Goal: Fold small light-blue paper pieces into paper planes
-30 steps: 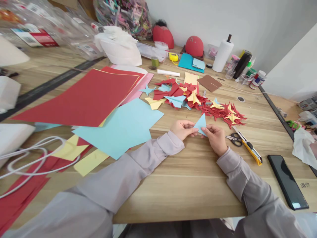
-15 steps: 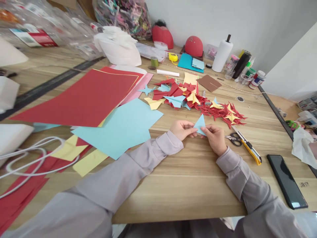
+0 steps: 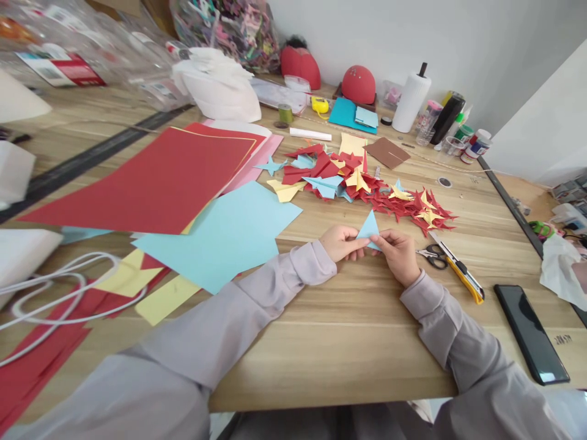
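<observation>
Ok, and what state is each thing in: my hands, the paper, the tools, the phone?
Left hand: grip closed on paper
Right hand: grip closed on paper
Small blue paper: triangular, looks folded
Folded pieces: heaped
Red sheet: unfolded, spread out
Large blue sheet: unfolded, partly covered
Utility knife: blade appears extended
Scissors: lying down, blades mostly hidden
Phone: face up, screen dark

Bare wood along the table's near edge admits a hand between the sleeves. The left hand and right hand, meeting at a blue paper triangle, close the middle; behind, a heap of folded paper bars the way to the far edge. Another lane lies between heap and right edge, flanked by scissors, utility knife and phone. Leftward, a red sheet and blue sheet obstruct.
</observation>
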A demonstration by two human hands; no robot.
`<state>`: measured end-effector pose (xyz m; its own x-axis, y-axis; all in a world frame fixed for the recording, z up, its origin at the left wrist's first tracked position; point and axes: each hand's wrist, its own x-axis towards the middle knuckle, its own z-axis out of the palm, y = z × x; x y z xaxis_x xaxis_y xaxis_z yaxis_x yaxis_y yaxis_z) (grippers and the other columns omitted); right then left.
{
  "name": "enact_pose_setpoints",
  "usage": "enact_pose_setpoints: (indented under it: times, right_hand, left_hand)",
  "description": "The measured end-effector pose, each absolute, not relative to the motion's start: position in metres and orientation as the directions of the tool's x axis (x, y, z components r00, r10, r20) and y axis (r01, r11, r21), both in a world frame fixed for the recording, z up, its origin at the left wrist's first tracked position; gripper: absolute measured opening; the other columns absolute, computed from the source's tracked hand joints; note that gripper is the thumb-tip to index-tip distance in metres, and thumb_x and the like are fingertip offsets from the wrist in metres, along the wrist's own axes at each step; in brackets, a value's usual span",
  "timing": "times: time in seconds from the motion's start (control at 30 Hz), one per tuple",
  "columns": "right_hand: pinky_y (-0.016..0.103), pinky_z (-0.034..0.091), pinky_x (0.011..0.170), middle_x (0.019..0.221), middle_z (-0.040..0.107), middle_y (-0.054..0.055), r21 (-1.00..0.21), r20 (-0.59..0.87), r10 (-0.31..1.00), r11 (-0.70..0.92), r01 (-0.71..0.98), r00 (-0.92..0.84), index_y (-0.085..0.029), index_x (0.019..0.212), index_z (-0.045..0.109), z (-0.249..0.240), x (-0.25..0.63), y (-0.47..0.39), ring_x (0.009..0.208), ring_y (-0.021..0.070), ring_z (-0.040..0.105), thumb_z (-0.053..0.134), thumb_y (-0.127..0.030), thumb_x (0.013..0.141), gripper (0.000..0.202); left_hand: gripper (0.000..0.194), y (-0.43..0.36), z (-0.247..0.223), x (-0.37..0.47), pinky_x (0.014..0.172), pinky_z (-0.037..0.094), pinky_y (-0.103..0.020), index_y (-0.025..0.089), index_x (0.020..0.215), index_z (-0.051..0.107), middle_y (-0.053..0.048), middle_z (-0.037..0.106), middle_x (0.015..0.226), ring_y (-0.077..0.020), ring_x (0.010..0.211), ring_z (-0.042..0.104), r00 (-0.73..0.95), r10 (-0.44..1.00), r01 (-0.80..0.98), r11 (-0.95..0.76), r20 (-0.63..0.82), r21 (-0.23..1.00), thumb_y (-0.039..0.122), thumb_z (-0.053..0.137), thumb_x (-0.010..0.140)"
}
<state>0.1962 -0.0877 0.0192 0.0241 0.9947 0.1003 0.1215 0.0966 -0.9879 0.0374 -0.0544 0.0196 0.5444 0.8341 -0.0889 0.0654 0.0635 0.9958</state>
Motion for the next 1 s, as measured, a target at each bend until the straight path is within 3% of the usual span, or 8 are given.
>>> enact_pose_setpoints:
  times: [0.27,0.7,1.0]
  right_hand:
    - [0.025,0.046,0.048,0.058,0.063,0.000,-0.988,0.090,0.996,0.091,0.127,-0.018,-0.017,0.067,0.062,0.0208,0.1944,-0.0881,0.049,0.0120,0.055,0.070,-0.050,0.062,0.034]
    - [0.023,0.047,0.052,0.062,0.064,0.002,-0.975,0.043,0.986,0.077,0.209,-0.159,-0.016,0.065,0.060,0.0230,0.1954,-0.0857,0.052,0.0102,0.056,0.060,-0.053,0.071,0.038]
    - [0.022,0.042,0.044,0.054,0.062,0.001,-0.983,0.039,0.996,0.054,0.177,-0.085,-0.016,0.060,0.057,0.0179,0.1949,-0.0853,0.044,0.0091,0.052,0.064,-0.051,0.069,0.037]
  left_hand:
    - [0.029,-0.0563,0.0182,0.0372,0.036,0.034,-0.016,0.013,0.053,0.061,-0.002,0.059,0.045,-0.0057,0.035,0.047,0.490,0.872,0.109,-0.036,-0.022,0.993,0.036,0.063,0.070]
    - [0.033,-0.0580,0.0144,0.0372,0.035,0.035,-0.018,0.013,0.052,0.060,-0.002,0.057,0.045,-0.0070,0.036,0.047,0.411,0.912,0.057,-0.038,0.011,0.998,0.041,0.063,0.069]
    - [0.033,-0.0600,0.0185,0.0387,0.035,0.035,-0.018,0.014,0.051,0.060,-0.001,0.056,0.042,-0.0066,0.034,0.045,0.396,0.918,0.049,-0.038,0.016,0.998,0.041,0.063,0.070]
